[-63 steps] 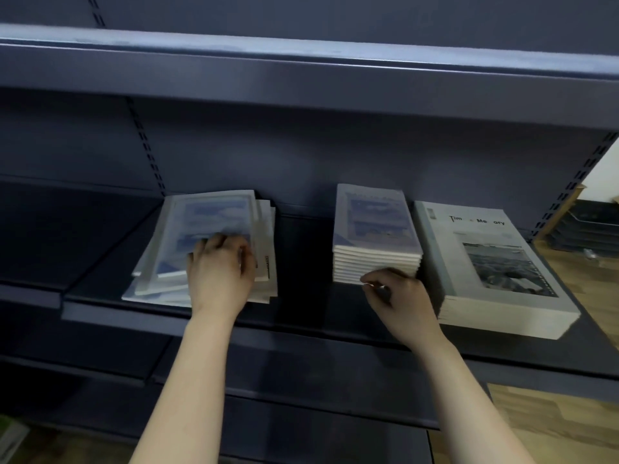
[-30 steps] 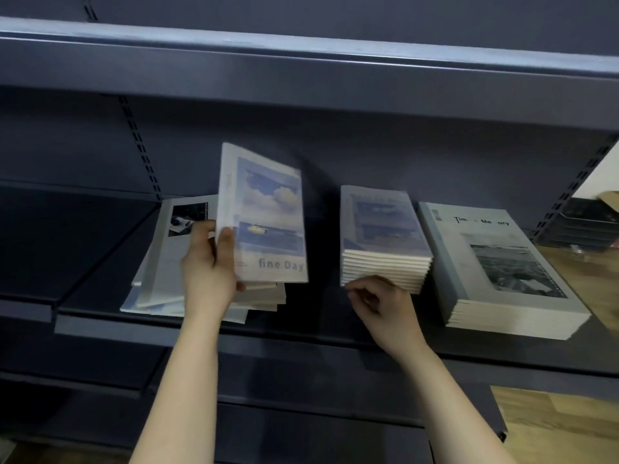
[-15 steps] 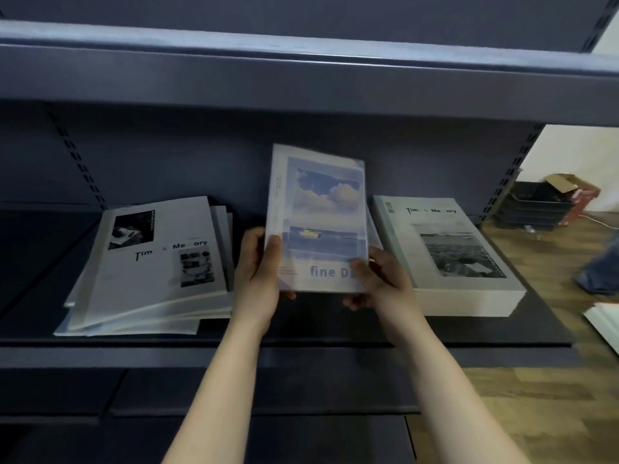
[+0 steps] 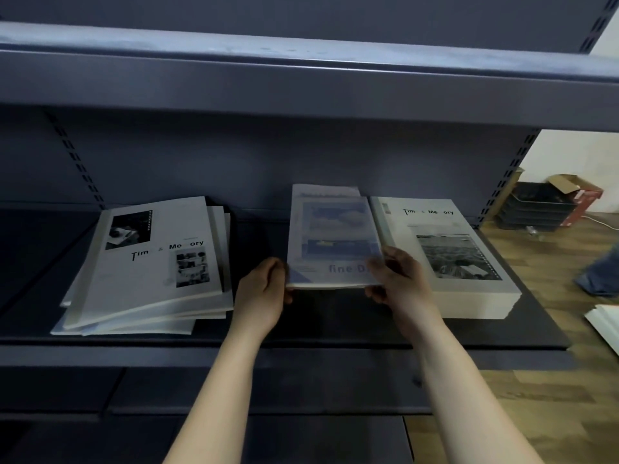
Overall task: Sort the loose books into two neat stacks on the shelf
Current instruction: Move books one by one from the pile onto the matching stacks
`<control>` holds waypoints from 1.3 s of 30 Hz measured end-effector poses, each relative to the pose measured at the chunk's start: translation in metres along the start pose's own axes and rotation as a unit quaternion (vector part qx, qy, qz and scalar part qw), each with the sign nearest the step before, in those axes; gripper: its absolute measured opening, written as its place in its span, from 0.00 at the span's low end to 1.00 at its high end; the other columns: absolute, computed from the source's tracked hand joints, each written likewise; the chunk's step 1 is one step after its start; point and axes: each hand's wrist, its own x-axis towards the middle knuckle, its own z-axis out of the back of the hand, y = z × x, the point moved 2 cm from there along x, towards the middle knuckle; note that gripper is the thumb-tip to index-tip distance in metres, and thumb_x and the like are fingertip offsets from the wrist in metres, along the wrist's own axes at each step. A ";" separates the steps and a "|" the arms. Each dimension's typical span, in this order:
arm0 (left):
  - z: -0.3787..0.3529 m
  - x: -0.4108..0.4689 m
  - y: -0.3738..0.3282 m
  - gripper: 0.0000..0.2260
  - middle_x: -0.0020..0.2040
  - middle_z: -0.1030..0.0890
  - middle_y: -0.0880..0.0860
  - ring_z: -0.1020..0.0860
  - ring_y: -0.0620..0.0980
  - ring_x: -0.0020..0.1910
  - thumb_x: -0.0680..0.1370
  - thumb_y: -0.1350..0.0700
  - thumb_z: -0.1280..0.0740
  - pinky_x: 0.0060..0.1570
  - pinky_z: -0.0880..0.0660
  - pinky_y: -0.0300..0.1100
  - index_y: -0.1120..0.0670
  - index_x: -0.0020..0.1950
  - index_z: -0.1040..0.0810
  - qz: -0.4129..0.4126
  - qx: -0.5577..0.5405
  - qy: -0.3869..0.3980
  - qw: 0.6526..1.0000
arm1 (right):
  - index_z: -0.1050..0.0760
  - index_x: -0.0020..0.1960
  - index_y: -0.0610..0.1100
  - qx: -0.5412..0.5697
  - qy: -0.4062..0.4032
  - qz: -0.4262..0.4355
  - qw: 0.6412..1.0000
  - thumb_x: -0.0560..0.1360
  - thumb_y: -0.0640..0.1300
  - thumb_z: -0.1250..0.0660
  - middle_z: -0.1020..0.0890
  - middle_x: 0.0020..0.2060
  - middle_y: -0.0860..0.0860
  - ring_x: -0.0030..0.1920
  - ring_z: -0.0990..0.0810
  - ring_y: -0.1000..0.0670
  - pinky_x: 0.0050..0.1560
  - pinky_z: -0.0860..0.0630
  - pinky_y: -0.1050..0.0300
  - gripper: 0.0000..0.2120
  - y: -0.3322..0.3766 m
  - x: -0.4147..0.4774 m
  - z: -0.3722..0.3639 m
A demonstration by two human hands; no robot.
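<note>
While both hands hold it, thin blue-and-white paperback book with cloud picture and "fine D.." on cover [image 4: 331, 236] sits mid-shelf, cover up, slightly blurred. Left hand [image 4: 264, 289] pinches its near left corner, fingers curled at the edge. Right hand [image 4: 398, 283] grips near right corner, thumb on top of cover, fingers curled under. Back edge of a like blue-white book stack [image 4: 321, 190] peeks out behind it; cannot tell if the held book touches that stack. Just beside on the right, neat tall stack of white "Time & Memory" books with grey landscape photo [image 4: 469, 296], edges squared. Well apart on the left, messy fanned pile of white and bluish books [image 4: 150, 262], top one a "Time & Memory" cover with black-and-white photos, lying askew. All on dark grey metal shelf board [image 4: 301, 333]. Off right: wooden floor [image 4: 552, 380], black stacked trays [image 4: 532, 209], red-and-brown cardboard box [image 4: 576, 192].
</note>
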 end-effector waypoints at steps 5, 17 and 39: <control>-0.002 -0.001 0.018 0.09 0.39 0.21 0.48 0.23 0.45 0.37 0.82 0.56 0.44 0.34 0.30 0.37 0.50 0.48 0.24 -0.048 0.132 0.008 0.990 | 0.31 0.62 0.54 -0.096 -0.013 0.065 0.993 0.60 0.48 0.19 0.25 0.59 0.49 0.53 0.22 0.53 0.43 0.25 0.67 0.34 -0.013 0.003 -0.005; -0.018 0.012 0.042 0.07 0.48 0.22 0.54 0.27 0.53 0.51 0.79 0.57 0.39 0.44 0.33 0.42 0.56 0.49 0.21 -0.152 0.294 -0.022 0.943 | 0.29 0.62 0.50 -0.249 -0.031 0.155 0.956 0.61 0.47 0.19 0.34 0.66 0.56 0.65 0.33 0.57 0.65 0.30 0.59 0.32 -0.017 0.010 -0.009; -0.021 0.013 0.046 0.06 0.48 0.23 0.52 0.29 0.52 0.50 0.77 0.57 0.38 0.47 0.33 0.42 0.54 0.47 0.21 -0.162 0.322 -0.051 0.931 | 0.28 0.58 0.52 -0.162 0.016 0.122 0.979 0.67 0.39 0.23 0.25 0.51 0.62 0.32 0.21 0.50 0.30 0.23 0.56 0.24 -0.007 0.050 -0.021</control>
